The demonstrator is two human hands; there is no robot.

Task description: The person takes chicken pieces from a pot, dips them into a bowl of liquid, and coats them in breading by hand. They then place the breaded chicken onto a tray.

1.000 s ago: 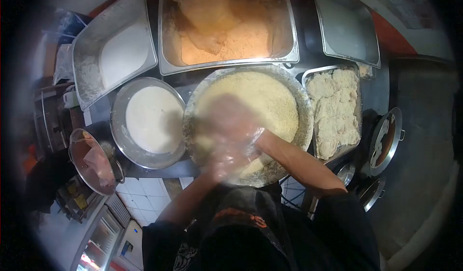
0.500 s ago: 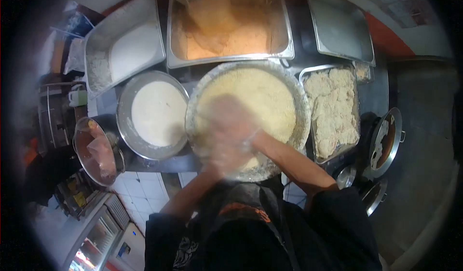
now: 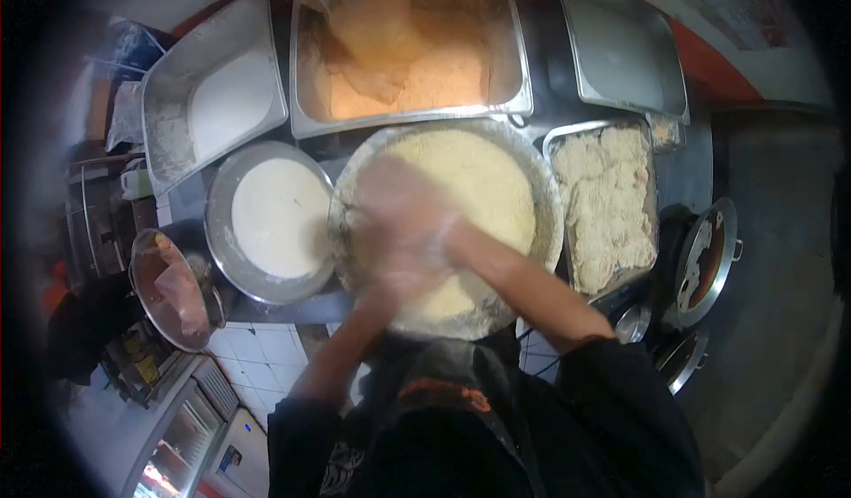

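Note:
A wide metal bowl [image 3: 554, 232] holds pale yellow, powdery breading [image 3: 492, 175]. My right hand [image 3: 403, 197] reaches across the left half of the bowl, over or in the breading. Just below it, near the bowl's front left side, is my left hand [image 3: 403, 272]. Both hands are smeared by motion and overlap, so their fingers and anything between them cannot be made out. Pale powder coats the right wrist. To the left stands a bowl [image 3: 217, 223] of white liquid batter [image 3: 279, 214]. On the right, a metal tray [image 3: 654, 259] carries coated, breaded pieces [image 3: 612, 206].
Along the back are a deep pan [image 3: 523, 55] with orange powder and a plastic bag, a pan [image 3: 168, 112] of white powder, and another pan [image 3: 620, 46]. At the left edge sits a pot [image 3: 142, 290] with pink raw-looking meat. Several pots, including one [image 3: 731, 250], stand right.
My hands have shifted slightly left over the breading, still blurred. The camera view has moved a little, so the bowls and pans sit slightly further left.

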